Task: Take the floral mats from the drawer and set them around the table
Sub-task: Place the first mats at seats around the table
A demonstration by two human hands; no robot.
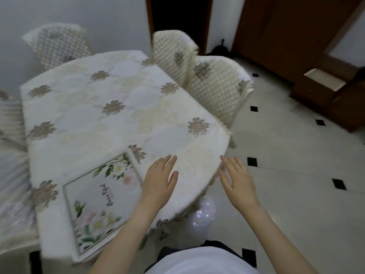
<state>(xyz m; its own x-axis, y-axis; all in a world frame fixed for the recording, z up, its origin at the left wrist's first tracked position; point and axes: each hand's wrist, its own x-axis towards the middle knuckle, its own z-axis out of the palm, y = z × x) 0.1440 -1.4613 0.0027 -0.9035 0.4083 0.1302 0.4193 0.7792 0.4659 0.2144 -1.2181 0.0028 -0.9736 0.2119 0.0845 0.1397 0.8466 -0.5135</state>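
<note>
A rectangular floral mat [98, 202] with green leaves, pale flowers and dark script lies flat on the near left part of the table [110, 107], which wears a cream cloth with brown flower motifs. My left hand [159, 179] hovers open just right of the mat, over the cloth, holding nothing. My right hand [236, 180] is open too, fingers apart, past the table's near right edge and above the floor. No drawer is in view.
Quilted cream chairs stand at the far left [59, 46] and along the right side [173, 54] [217, 89]. A sofa or bed edge [11, 175] is at left. A brown wooden cabinet [308, 56] stands right on the tiled floor [296, 175].
</note>
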